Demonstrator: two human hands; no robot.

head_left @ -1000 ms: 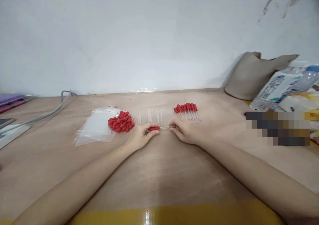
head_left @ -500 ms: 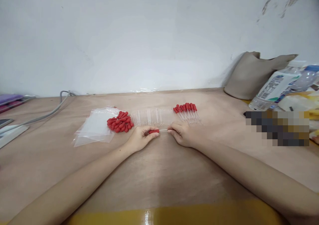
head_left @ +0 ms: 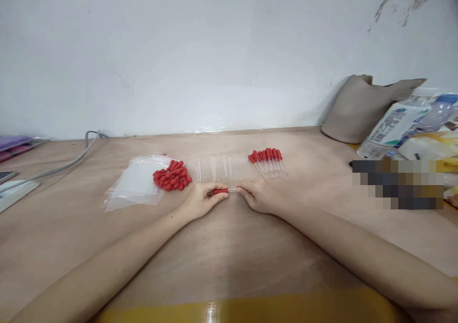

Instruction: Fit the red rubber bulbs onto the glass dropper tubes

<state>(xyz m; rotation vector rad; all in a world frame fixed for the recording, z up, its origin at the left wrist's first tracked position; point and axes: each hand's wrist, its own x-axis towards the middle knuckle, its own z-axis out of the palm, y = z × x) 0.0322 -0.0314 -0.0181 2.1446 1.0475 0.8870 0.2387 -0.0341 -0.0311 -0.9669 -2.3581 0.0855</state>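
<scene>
1. Counter against white wall.
2. Done, by the look: bulb-capped tubes, grouped right, beyond the right hand.
3. Underway: left hand pinches 1 red bulb, right pinches 1 clear tube, end to end between them; insertion depth can't tell.
4. Remaining: loose bulb pile, left; bare tube row, far middle; flat clear bags, left of pile.
</scene>
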